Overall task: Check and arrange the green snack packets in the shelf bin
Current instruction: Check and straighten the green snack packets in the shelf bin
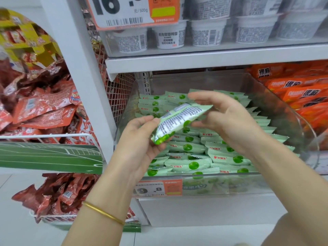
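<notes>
A clear plastic shelf bin (301, 132) holds several pale green snack packets (188, 148) lying in rows. One green packet (177, 121) is lifted above the bin with its printed back side facing me. My left hand (142, 144) grips its lower end with curled fingers and thumb. My right hand (229, 121) is at the packet's upper right end, fingers loosely bent around that end; whether they pinch it is hard to see.
White cups (170, 37) stand on the shelf above. Orange packets (301, 96) fill the bin to the right. Wire baskets (53, 137) of red packets hang on the left. An orange price tag (158, 188) sits on the bin's front.
</notes>
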Demonstrator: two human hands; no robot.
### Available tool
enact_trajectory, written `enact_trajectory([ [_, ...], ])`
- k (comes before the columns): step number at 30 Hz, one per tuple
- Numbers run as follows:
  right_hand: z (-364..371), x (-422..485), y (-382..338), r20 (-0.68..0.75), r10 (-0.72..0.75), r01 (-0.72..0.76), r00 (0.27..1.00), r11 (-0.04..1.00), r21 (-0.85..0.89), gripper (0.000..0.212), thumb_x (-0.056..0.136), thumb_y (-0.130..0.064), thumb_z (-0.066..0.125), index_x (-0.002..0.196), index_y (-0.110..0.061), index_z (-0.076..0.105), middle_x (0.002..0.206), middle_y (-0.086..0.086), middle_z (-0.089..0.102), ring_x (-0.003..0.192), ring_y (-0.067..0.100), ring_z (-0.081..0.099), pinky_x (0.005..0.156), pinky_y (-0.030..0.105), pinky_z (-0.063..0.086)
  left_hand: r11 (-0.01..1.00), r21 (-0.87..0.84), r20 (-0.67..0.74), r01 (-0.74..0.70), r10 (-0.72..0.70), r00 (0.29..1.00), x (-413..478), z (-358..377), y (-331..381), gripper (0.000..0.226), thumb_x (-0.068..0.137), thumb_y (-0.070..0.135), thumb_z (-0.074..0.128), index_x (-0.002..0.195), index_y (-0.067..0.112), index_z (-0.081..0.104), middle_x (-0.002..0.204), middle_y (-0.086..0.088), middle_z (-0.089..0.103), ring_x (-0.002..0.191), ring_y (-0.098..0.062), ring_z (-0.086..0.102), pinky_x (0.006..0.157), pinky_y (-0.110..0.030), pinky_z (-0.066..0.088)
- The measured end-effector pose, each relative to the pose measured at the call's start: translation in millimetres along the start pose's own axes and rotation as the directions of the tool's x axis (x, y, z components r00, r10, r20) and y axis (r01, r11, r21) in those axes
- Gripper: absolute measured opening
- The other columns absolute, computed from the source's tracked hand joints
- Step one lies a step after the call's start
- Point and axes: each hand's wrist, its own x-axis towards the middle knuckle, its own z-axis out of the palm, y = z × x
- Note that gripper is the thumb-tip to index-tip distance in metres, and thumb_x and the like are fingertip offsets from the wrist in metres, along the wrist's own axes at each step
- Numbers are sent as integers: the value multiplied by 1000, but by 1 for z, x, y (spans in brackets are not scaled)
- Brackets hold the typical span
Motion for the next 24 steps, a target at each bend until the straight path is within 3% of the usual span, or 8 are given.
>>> enact_trajectory([
  [3,3,-1,0,56,-128,140,990,926,-351,35,69,-9,76,98,-27,69,118,-12,59,105,-1,57,86,17,47,999,51,-19,18,-17,1000,2,-1,0,29,95,10,52,122,2,48,77,-9,65,49,-9,60,39,-17,43],
  [7,8,4,2,-36,-332,271,943,823,-499,22,74,-10,74,83,-27,66,102,-21,60,94,-9,56,79,6,40,999,41,-18,4,-3,1000,7,1,7,29,100,22,43,118,1,49,78,-8,67,47,-12,60,38,-20,44],
  [9,10,8,3,-117,-381,279,917,822,-496,22,80,-13,71,90,-32,64,91,-30,64,88,-11,59,75,6,43,956,264,-78,-130,156,985,15,-1,7,23,102,26,35,113,10,47,87,-5,66,50,-13,60,43,-22,47],
  [10,11,10,2,-157,-394,273,905,824,-496,24,82,-16,69,92,-37,62,87,-34,63,85,-11,60,73,7,46,851,474,-89,-227,303,949,21,-4,5,20,102,24,34,113,13,47,91,-4,64,57,-13,61,51,-24,50],
  [12,12,16,4,-220,-357,225,908,858,-462,26,86,-18,66,92,-42,59,90,-30,64,84,-3,64,69,18,55,473,810,38,-346,547,836,31,-11,0,24,98,13,37,115,14,53,106,-8,62,88,-18,62,81,-26,49],
  [15,15,30,11,-239,-298,138,924,844,-519,11,86,-20,65,93,-28,63,91,-9,68,78,13,67,62,36,59,81,936,249,-344,538,805,45,-15,-12,30,93,4,40,117,3,58,130,-15,50,117,-29,47,104,-34,36],
  [19,29,51,16,-143,-376,159,916,665,-730,23,86,-25,65,95,-4,61,83,11,67,75,28,62,67,42,50,-126,963,266,-238,315,911,51,-11,-20,35,98,24,32,115,3,55,135,-17,44,121,-33,42,104,-40,32],
  [24,50,74,9,25,-314,159,949,410,-898,23,91,-29,58,107,-13,58,95,8,65,86,30,59,68,36,47,-251,950,247,-187,235,940,46,-11,-24,48,100,32,24,137,4,38,151,-17,26,135,-31,30,114,-37,16],
])
